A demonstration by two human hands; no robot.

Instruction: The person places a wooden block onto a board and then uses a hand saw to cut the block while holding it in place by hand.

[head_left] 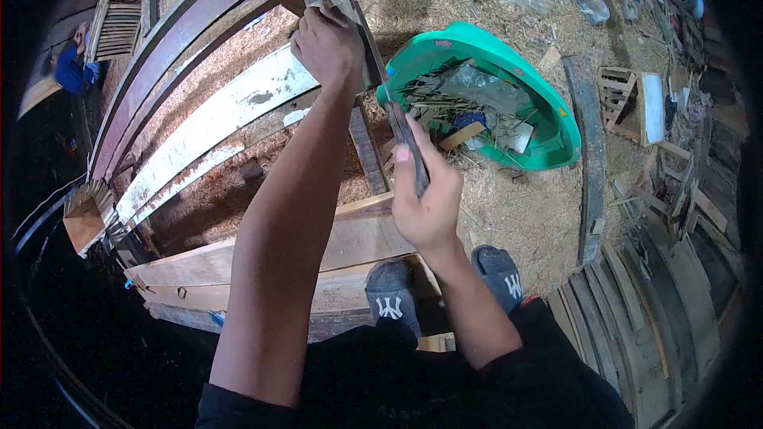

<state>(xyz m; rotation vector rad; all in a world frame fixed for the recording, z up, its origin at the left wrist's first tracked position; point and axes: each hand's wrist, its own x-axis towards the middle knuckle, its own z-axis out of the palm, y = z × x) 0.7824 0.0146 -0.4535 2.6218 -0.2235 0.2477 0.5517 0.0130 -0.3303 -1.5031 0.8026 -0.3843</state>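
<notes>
My left hand is closed over the upper end of a wooden piece at the top centre, beside the ends of long planks. Lower and to the right, my right hand grips a dark, narrow tool. The tool points up and left towards the wooden piece; its far end is hard to make out. White-painted boards and a reddish-brown beam run to the left, and bare planks lie below.
A green basin holding scraps and plastic stands right of my hands. My feet in dark slippers are below. Slats lie at lower right, a dark plank beyond the basin. A person in blue is at far left.
</notes>
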